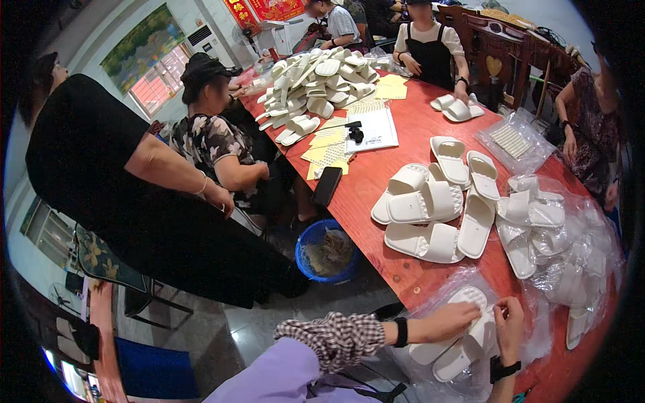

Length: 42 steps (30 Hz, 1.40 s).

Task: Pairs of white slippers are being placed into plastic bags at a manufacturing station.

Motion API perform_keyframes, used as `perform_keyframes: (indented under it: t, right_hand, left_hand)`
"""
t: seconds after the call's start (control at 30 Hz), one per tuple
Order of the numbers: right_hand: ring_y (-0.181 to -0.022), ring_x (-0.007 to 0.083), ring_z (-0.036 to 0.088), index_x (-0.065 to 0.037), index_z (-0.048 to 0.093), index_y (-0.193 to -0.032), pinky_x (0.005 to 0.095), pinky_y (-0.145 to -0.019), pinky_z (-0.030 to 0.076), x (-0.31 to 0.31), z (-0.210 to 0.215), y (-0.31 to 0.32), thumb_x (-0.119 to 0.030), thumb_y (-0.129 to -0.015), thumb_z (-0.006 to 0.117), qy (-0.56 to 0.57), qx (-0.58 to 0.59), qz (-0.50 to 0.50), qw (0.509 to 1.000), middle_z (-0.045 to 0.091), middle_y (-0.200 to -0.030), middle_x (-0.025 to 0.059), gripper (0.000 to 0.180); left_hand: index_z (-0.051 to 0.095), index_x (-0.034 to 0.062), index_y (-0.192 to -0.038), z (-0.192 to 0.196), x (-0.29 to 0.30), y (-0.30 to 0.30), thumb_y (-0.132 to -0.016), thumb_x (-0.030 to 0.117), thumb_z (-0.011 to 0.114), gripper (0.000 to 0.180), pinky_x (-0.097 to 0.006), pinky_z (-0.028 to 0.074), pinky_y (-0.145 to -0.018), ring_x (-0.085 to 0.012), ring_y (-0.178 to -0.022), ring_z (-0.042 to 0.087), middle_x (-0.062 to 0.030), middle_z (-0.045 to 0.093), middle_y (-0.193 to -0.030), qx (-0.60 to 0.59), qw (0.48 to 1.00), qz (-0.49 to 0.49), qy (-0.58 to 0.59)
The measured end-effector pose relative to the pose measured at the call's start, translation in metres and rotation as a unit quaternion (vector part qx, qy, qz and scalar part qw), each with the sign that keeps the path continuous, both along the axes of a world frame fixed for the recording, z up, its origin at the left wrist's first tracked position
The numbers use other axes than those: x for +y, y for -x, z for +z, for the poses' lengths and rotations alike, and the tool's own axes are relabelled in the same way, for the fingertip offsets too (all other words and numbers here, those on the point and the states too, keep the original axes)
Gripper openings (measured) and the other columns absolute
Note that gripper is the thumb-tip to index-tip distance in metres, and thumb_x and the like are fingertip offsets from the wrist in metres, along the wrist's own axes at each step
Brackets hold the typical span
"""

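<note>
Two pairs' worth of white slide slippers (451, 363) lie partly overlapped on a transparent plastic bag (430, 386) at the table's near edge. Reaching over them from the left, my left hand (457, 320) has its fingers bent down onto the upper slipper at its strap. My right hand (508, 326) is raised at the slippers' right side, thumb and fingers pinched together; what is between them is too small to make out. A dark band circles each of my wrists.
Loose white slippers (423, 201) are stacked just beyond my hands, with bagged slippers (564, 235) to the right. Farther back are a big slipper heap (322, 80), yellow sticker sheets (329, 148) and a phone (327, 186). A blue bucket (302, 258) stands on the floor; several people surround the red table (376, 235).
</note>
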State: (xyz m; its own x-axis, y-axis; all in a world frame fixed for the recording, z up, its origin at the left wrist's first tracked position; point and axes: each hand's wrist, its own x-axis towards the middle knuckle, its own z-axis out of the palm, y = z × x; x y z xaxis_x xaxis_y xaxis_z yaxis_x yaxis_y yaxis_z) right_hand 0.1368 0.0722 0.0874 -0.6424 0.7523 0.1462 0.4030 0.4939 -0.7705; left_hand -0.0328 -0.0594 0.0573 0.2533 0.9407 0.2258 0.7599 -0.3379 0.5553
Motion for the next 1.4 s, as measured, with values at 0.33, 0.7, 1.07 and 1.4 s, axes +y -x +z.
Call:
perform_keyframes:
  t: [0.33, 0.7, 1.07, 1.4]
  right_hand:
    - [-0.068, 0.0182, 0.054, 0.000, 0.060, -0.084, 0.0309, -0.060, 0.042, -0.008, -0.044, -0.023, 0.000, -0.079, 0.065, 0.007, 0.062, -0.064, 0.996, 0.055, -0.078, 0.0087, 0.008]
    - [-0.095, 0.0154, 0.057, 0.001, 0.058, -0.101, 0.0259, -0.085, 0.046, -0.018, -0.010, -0.016, 0.002, -0.090, 0.055, 0.031, 0.186, -0.047, 0.981, 0.057, -0.110, 0.0085, 0.011]
    - [-0.088, 0.0136, 0.057, 0.002, 0.061, -0.102, 0.0252, -0.081, 0.046, -0.013, -0.006, -0.023, -0.002, -0.096, 0.052, 0.038, 0.156, -0.108, 0.981, 0.058, -0.096, 0.0051, 0.011]
    - [-0.090, 0.0147, 0.060, 0.001, 0.062, -0.113, 0.0269, -0.081, 0.051, -0.003, -0.038, -0.031, -0.007, -0.098, 0.052, 0.094, 0.225, -0.142, 0.959, 0.062, -0.102, 0.0071, 0.020]
  left_hand:
    - [0.058, -0.0037, -0.102, -0.037, 0.060, -0.024, -0.091, 0.012, 0.057, 0.019, -0.041, 0.047, -0.075, -0.0353, -0.085, 0.060, -0.0200, 0.061, -0.090, -0.319, 0.945, 0.074, 0.003]
    - [0.058, -0.0018, -0.096, -0.047, 0.085, -0.029, -0.091, 0.017, 0.058, 0.019, -0.038, 0.048, -0.069, -0.0338, -0.076, 0.061, -0.0183, 0.064, -0.084, -0.407, 0.902, 0.139, 0.032]
    - [0.060, 0.0031, -0.096, -0.049, 0.092, -0.044, -0.091, 0.021, 0.056, 0.019, -0.042, 0.048, -0.072, -0.0333, -0.082, 0.062, -0.0152, 0.063, -0.086, -0.359, 0.911, 0.199, 0.040]
    - [0.060, 0.0005, -0.099, -0.057, 0.091, -0.041, -0.094, 0.019, 0.054, 0.020, -0.040, 0.047, -0.077, -0.0330, -0.088, 0.058, -0.0160, 0.059, -0.093, -0.354, 0.917, 0.185, 0.000]
